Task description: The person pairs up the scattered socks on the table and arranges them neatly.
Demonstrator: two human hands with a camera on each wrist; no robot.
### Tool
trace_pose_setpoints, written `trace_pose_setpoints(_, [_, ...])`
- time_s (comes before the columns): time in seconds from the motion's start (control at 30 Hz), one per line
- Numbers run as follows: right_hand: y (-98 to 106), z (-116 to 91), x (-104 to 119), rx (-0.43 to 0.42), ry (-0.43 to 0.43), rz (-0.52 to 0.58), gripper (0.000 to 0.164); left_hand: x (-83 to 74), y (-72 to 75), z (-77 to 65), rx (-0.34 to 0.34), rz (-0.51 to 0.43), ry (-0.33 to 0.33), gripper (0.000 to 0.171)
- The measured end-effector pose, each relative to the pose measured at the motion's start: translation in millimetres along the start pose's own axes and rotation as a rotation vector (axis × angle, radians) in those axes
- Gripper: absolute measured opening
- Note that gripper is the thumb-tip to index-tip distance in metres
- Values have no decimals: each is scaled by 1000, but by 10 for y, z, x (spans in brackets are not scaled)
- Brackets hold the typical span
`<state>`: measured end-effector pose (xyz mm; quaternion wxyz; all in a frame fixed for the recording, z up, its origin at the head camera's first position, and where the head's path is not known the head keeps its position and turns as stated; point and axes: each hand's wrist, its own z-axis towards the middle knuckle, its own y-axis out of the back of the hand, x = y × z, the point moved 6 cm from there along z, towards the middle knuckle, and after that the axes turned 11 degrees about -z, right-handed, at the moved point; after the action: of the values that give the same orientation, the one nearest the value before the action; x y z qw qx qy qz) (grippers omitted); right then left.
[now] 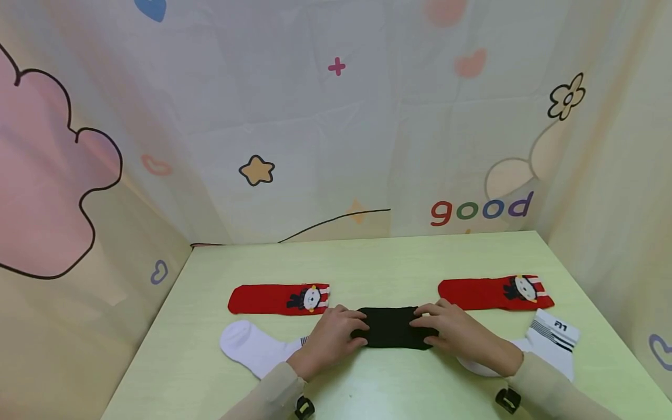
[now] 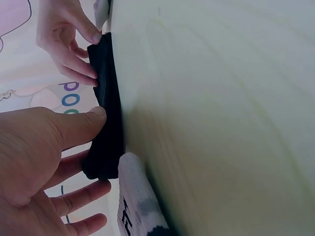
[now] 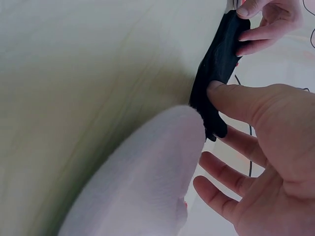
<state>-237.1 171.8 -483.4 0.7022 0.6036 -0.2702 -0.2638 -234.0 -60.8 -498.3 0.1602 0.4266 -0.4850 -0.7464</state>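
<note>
A black sock (image 1: 395, 328), folded into a flat rectangle, lies in the middle of the table between both hands. At its left end my left hand (image 1: 336, 335) pinches it, the thumb on the near edge and fingertips on the far side. My right hand (image 1: 454, 329) pinches the opposite end the same way. The left wrist view shows the left thumb (image 2: 88, 125) pressed against the black fabric, with the outer fingers spread off it. In the right wrist view the right thumb (image 3: 236, 101) lies on the sock's edge.
Behind the hands lie two red socks with a cartoon figure, one left (image 1: 262, 299) and one right (image 1: 480, 293). White striped socks lie nearer, the left one (image 1: 249, 344) and right one (image 1: 551, 344) partly covered by my arms. A printed curtain (image 1: 315, 116) surrounds the table (image 1: 367, 256).
</note>
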Motion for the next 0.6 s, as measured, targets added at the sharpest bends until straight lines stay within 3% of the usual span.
trace_pose_setpoints(0.6, [-4,0,18,-18,17,-30,40,-4,-15,9,9,27,-5,21])
